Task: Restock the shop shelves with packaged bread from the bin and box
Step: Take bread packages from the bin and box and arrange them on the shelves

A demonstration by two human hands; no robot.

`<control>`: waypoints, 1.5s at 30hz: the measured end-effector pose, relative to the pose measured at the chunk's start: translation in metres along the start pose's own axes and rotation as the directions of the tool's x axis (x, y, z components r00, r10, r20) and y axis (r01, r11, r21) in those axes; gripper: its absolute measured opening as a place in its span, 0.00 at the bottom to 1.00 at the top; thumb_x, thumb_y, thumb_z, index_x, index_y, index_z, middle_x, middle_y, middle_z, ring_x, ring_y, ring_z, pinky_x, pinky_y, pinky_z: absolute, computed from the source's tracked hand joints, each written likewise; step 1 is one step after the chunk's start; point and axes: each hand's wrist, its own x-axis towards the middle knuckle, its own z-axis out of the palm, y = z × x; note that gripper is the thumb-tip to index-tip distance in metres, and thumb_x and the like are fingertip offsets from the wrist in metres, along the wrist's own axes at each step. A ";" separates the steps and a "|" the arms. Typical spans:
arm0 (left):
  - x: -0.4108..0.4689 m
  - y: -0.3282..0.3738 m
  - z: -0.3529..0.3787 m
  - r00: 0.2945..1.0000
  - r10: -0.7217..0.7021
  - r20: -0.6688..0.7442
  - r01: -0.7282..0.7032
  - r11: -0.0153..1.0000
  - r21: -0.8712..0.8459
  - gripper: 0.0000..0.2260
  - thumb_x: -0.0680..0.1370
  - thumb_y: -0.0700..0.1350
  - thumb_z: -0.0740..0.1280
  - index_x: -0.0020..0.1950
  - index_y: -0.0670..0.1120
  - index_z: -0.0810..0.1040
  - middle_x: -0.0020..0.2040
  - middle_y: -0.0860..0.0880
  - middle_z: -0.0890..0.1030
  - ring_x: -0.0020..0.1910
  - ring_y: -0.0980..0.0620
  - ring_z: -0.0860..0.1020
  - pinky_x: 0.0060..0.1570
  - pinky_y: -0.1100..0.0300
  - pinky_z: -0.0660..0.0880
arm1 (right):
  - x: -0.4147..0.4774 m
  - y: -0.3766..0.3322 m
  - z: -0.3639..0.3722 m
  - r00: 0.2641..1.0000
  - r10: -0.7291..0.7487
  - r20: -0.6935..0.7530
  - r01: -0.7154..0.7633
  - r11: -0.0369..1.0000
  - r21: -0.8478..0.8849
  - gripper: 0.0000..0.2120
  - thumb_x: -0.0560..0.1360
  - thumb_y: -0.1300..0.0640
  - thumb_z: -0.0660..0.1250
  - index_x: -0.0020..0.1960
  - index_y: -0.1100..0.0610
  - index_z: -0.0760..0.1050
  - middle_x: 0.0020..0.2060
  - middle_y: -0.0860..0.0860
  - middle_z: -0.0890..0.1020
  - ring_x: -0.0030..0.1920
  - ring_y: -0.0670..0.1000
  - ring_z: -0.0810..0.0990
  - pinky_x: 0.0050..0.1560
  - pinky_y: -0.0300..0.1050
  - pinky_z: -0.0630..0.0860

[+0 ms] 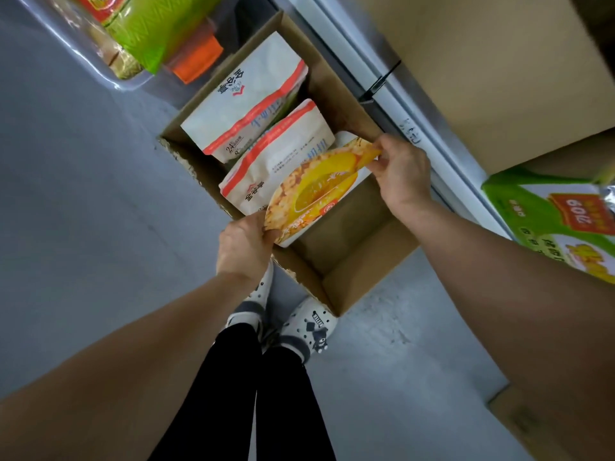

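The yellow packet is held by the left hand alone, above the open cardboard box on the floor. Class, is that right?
No: the head view shows both hands holding the yellow packet, the left hand gripping its near end and the right hand pinching its far corner, above the open cardboard box on the floor.

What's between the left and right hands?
Head view: a yellow packet, pinched at opposite ends by the left hand and right hand, over the box.
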 end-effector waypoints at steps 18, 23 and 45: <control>-0.086 0.058 -0.102 0.992 0.078 0.097 -0.089 0.989 0.118 0.21 0.79 0.48 0.68 0.33 0.51 0.59 0.31 0.50 0.67 0.33 0.49 0.67 0.28 0.59 0.59 | -0.087 -0.033 -0.135 0.995 0.092 0.040 -0.085 0.987 -0.138 0.07 0.77 0.57 0.70 0.54 0.58 0.79 0.48 0.60 0.78 0.52 0.60 0.76 0.46 0.47 0.70; -0.122 0.093 -0.159 0.986 0.139 0.087 -0.149 0.983 0.110 0.16 0.79 0.48 0.67 0.36 0.46 0.65 0.32 0.49 0.70 0.35 0.46 0.72 0.29 0.57 0.60 | -0.133 -0.049 -0.199 0.984 0.173 0.045 -0.167 0.980 -0.112 0.08 0.77 0.57 0.69 0.54 0.61 0.78 0.49 0.62 0.78 0.53 0.62 0.75 0.43 0.48 0.65; -0.268 0.283 -0.375 0.790 0.612 0.023 -0.613 0.790 0.037 0.15 0.80 0.42 0.65 0.66 0.39 0.72 0.55 0.36 0.79 0.55 0.39 0.77 0.44 0.56 0.65 | -0.318 -0.122 -0.445 0.903 0.409 -0.134 -0.257 0.762 0.595 0.06 0.72 0.56 0.73 0.42 0.58 0.78 0.36 0.52 0.79 0.37 0.50 0.74 0.41 0.47 0.71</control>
